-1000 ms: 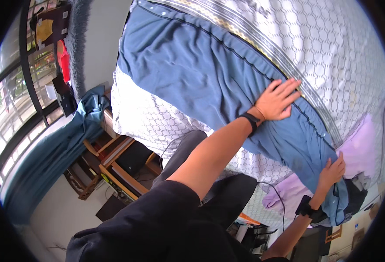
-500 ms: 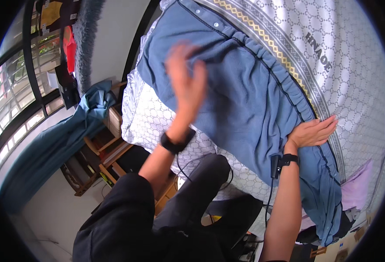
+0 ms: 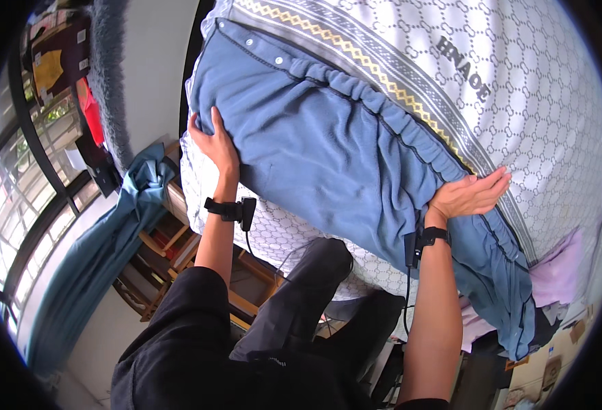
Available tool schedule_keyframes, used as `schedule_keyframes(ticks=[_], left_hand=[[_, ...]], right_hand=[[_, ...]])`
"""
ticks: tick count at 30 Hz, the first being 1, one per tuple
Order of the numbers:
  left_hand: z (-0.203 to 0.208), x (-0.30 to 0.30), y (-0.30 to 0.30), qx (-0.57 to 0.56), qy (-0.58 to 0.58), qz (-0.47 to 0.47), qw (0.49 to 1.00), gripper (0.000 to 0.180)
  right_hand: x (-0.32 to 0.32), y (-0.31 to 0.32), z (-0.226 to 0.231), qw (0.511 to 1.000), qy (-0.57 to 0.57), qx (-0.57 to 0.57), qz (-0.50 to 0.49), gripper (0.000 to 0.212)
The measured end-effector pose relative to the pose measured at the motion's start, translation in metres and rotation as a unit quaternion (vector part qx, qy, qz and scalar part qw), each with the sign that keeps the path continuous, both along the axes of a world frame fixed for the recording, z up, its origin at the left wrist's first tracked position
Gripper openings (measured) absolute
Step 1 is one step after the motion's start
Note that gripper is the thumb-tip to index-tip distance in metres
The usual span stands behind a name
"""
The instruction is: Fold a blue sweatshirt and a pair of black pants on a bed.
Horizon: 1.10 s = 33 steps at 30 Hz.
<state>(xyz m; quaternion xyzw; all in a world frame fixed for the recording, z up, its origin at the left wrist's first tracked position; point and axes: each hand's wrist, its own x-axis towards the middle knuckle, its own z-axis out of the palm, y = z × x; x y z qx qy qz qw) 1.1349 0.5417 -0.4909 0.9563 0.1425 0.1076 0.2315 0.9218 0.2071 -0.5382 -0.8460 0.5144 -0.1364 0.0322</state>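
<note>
A blue fleece cloth lies spread across the bed, wrinkled in the middle. Dark piping and a gathered band run along its far edge, with a few white snaps at the far left. At the cloth's left edge rests my left hand, thumb and fingers apart; some fingertips are hard to make out against the cloth. My right hand lies over the gathered band on the right, fingers stretched out together, holding nothing. Past it, the cloth narrows and hangs toward the lower right.
The bed has a white patterned cover with a grey and gold border. Pink fabric lies at the right. On the left are a teal curtain, a window and wooden furniture. Thin cables hang from both wrist straps.
My left hand has swept left and nearer, from above the cloth's middle to its left edge. The cloth's left part now lies flatter. My right hand stays on the band.
</note>
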Motion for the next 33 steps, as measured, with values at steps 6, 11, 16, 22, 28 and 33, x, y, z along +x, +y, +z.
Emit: schedule_keyframes(ticks=[6,11,16,22,28,33], left_hand=[[-0.030,-0.003,0.003,0.166,-0.053,-0.040,0.984,0.051],[-0.030,-0.002,0.011,0.191,-0.019,-0.033,0.981,0.052],[-0.018,-0.004,0.013,0.123,0.030,-0.043,0.991,0.050],[0.008,-0.022,0.064,-0.126,0.023,0.172,0.977,0.069],[0.030,-0.026,0.068,-0.256,0.108,0.134,0.951,0.053],[0.042,-0.013,0.047,-0.362,0.098,0.180,0.909,0.027]], right_hand=[[-0.002,-0.004,0.000,1.000,0.002,0.008,-0.009,0.060],[-0.001,-0.005,0.000,1.000,-0.005,0.023,-0.012,0.060],[-0.004,-0.006,0.000,1.000,-0.002,0.019,-0.009,0.060],[-0.001,-0.004,-0.001,1.000,-0.011,0.007,-0.004,0.059],[-0.003,-0.002,-0.002,1.000,-0.019,0.013,-0.010,0.058],[-0.004,-0.004,0.000,0.999,-0.036,0.009,-0.003,0.055]])
